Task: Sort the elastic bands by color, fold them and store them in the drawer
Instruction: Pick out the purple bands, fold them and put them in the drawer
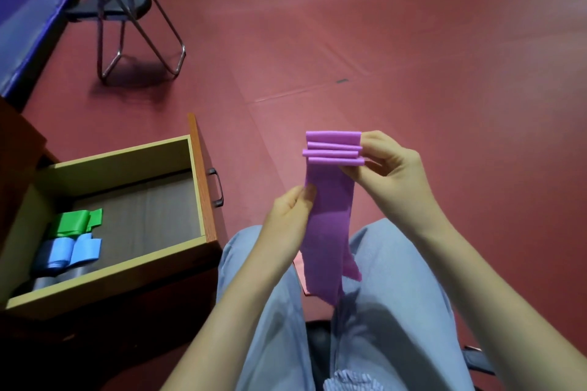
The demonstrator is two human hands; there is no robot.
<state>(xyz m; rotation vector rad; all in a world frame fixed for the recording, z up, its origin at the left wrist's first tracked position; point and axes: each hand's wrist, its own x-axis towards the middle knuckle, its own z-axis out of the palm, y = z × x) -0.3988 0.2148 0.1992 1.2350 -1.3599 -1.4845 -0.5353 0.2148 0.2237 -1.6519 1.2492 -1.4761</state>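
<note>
Already green (77, 223), blue (71, 251) and grey folded bands (60, 276) lie in the open wooden drawer (197, 187), while my right hand (386, 165) pinches the half-pleated purple elastic band (330, 219), my left hand (290, 213) gripping its loose tail.

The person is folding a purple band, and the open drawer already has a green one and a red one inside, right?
Almost. In the head view the purple band is being folded, and the open drawer holds a green band, but the other is a blue band, not red.

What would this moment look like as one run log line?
step: folding purple band | right hand: pinches folded stack | left hand: grips hanging tail | drawer: open; green band, blue band stored
</note>
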